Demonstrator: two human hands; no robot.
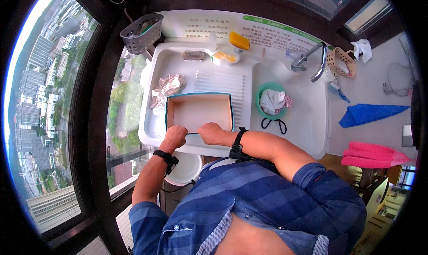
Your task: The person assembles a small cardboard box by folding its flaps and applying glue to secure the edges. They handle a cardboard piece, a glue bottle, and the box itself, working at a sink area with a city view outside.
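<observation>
Both hands, left hand [174, 136] and right hand [211, 133], are closed on the near rim of the open box [199, 110]; wet grip could let it slip into the sink [307, 117].

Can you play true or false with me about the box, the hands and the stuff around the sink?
1. Both hands hold the near edge of the open box. True: the left hand and the right hand grip it side by side.
2. The box is full of toys. False: it shows only a bare tan inside.
3. A green bowl with a cloth in it sits to the right of the box. True.
4. The yellow sponge lies inside the box. False: it sits on the ledge at the back of the sink.
5. The crumpled cloth lies to the left of the box. True.
</observation>
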